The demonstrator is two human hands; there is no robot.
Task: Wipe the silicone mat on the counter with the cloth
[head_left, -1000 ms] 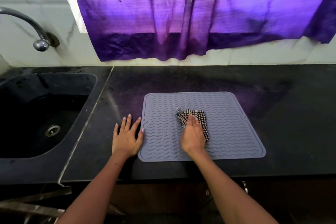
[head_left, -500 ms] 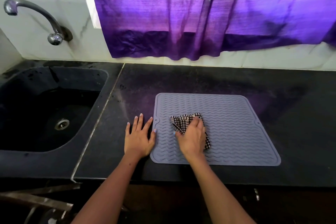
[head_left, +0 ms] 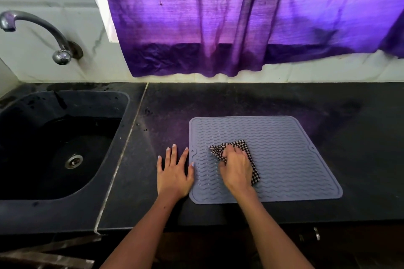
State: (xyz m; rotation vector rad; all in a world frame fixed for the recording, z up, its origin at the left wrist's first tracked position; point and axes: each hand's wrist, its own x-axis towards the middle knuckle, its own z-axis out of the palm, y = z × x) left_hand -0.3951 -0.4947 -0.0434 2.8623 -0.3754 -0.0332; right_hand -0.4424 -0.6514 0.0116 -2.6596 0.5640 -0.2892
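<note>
A grey silicone mat (head_left: pixel 288 148) with wavy ridges lies flat on the black counter (head_left: pixel 360 137). On its left half lies a bunched black-and-white checked cloth (head_left: pixel 239 145). My right hand (head_left: pixel 237 168) sits on top of the cloth with curled fingers gripping it; most of the cloth is hidden under the hand. My left hand (head_left: pixel 173 172) lies flat on the counter, fingers spread, with the thumb touching the mat's left edge.
A black sink (head_left: pixel 28 129) with a metal drain (head_left: pixel 74 161) sits to the left. A metal tap (head_left: pixel 43 30) comes out of the white tiled wall. A purple curtain (head_left: pixel 240 17) hangs behind the counter. The counter's front edge runs just below the mat.
My right hand has slid the cloth leftward across the mat and its fingers have curled into the fabric. The left hand has stayed at the mat's left edge. The view has shifted left.
</note>
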